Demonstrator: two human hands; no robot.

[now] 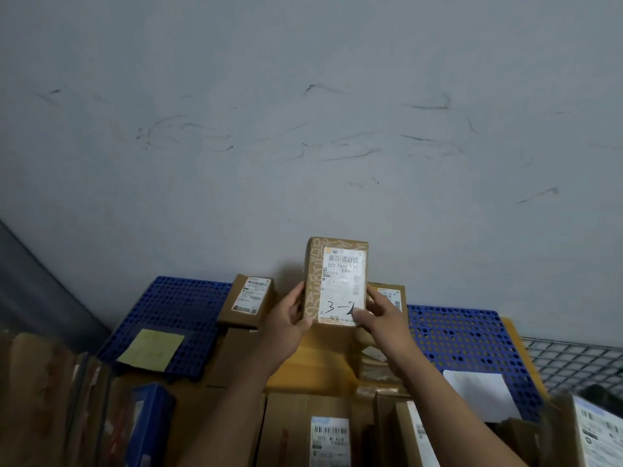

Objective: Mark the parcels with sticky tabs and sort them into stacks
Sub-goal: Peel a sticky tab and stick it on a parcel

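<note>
I hold a small brown cardboard parcel (337, 281) upright in front of the wall. Its white shipping label carries a handwritten "3-2". My left hand (290, 318) grips its left edge and my right hand (381, 315) grips its lower right corner, thumb over the label. Behind it stand two more labelled parcels: one to the left (247, 299) and one to the right (389, 294), mostly hidden by my right hand. A yellow sticky note (151, 348) lies on the blue perforated panel (175, 305) at left.
Several labelled cardboard parcels (328, 436) crowd the near edge. A second blue perforated panel (465, 338) with a white sheet (478, 392) lies at right, a wire rack (573, 362) beyond it. A blue box (151, 419) sits bottom left. A scuffed grey wall stands close behind.
</note>
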